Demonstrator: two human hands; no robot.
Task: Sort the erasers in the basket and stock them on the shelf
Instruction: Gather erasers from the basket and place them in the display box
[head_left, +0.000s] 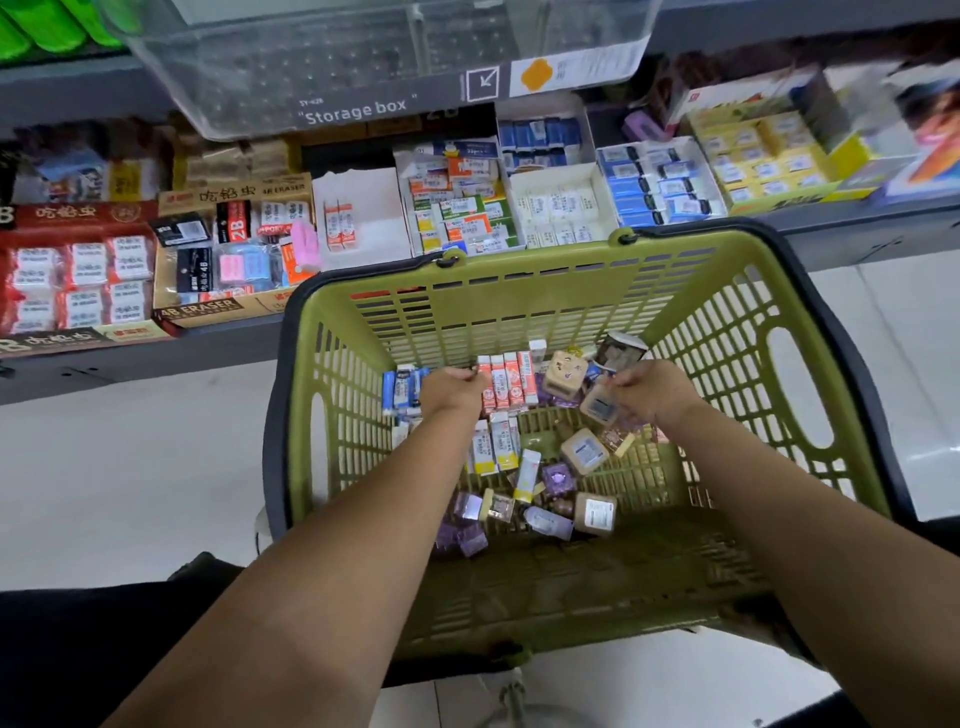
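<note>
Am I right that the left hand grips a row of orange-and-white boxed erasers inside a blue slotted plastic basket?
Only the colour is wrong: the head view shows an olive-green slotted plastic basket; the left hand does grip the orange-and-white boxed erasers inside it.

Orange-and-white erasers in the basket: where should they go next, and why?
Probably up into the white cardboard box on the grey shelf. The left hand seems to pinch a row of orange-and-white sleeved erasers in the green plastic basket, and that box holds two matching erasers with room beside them. The right hand grips a tan cube eraser.
</note>
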